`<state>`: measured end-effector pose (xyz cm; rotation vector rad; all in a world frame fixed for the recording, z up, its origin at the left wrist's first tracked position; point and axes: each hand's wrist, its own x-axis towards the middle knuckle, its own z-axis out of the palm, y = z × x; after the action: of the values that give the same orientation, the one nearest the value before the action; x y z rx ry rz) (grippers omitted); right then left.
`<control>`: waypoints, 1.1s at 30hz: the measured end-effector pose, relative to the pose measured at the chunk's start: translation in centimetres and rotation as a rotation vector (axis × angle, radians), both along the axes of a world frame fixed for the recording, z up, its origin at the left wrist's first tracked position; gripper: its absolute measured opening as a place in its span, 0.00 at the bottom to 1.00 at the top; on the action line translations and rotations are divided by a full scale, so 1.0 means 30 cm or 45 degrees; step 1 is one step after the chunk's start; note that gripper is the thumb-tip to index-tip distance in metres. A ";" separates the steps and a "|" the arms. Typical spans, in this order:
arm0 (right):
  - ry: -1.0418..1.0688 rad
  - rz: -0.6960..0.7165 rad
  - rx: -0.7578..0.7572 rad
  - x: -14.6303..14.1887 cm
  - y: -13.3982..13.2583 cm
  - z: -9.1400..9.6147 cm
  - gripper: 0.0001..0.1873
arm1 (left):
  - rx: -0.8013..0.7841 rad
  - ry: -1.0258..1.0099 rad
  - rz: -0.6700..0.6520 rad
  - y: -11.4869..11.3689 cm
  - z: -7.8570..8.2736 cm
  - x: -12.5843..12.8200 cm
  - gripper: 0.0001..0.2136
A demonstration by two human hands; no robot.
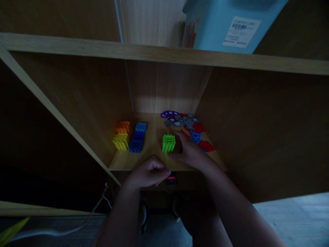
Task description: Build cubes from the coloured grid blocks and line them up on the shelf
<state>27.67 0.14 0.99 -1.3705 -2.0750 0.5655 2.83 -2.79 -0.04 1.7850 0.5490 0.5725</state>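
Note:
On the lower shelf board [153,137] stands a neat stack of bright green interlocking plastic tiles [168,143]. Close to its right side is my right hand [187,151], open, with thumb and fingers apart and nothing between them. My left hand [150,171] is curled into a loose fist at the shelf's front edge, below the green stack, and I see nothing in it. To the left stand stacks of orange tiles [123,127], yellow tiles [121,141], light blue tiles [141,127] and dark blue tiles [137,142].
Loose grey pieces [185,120], purple pieces [169,114] and red pieces [206,146] lie spread along the right side. Overhead, a shelf edge [159,54] carries a light blue bin [213,27]. A small black-and-red object [171,178] lies below the board. A pale cable [88,219] hangs at lower left.

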 end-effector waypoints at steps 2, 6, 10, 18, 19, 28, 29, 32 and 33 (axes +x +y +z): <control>-0.033 0.005 0.012 -0.007 0.011 -0.007 0.56 | 0.007 0.031 0.004 0.000 0.002 0.006 0.35; -0.070 -0.028 0.012 -0.003 0.028 -0.021 0.54 | -0.004 0.075 0.006 0.001 -0.002 0.017 0.33; -0.072 -0.015 -0.017 0.004 0.039 -0.027 0.54 | -0.011 0.076 -0.018 0.000 0.004 0.019 0.31; -0.050 -0.030 0.012 -0.005 0.047 -0.026 0.53 | -0.021 0.118 -0.216 -0.025 0.036 0.028 0.28; -0.056 -0.028 0.003 -0.009 0.043 -0.023 0.53 | -0.008 0.129 -0.245 -0.032 0.042 0.034 0.27; -0.096 -0.043 -0.044 -0.108 -0.020 -0.003 0.58 | 0.118 0.254 -0.430 -0.135 0.134 0.087 0.19; -0.100 -0.048 -0.060 -0.127 -0.030 -0.003 0.58 | 0.156 0.232 -0.441 -0.149 0.142 0.087 0.20; -0.065 -0.046 -0.116 -0.189 -0.062 -0.008 0.59 | 0.248 0.133 -0.465 -0.188 0.163 0.078 0.23; -0.040 -0.041 -0.120 -0.209 -0.072 -0.011 0.59 | 0.259 0.103 -0.472 -0.200 0.169 0.073 0.23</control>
<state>21.39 -2.01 0.66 -1.4720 -2.0706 0.6400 5.01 -8.80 5.02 2.0475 0.2084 0.3072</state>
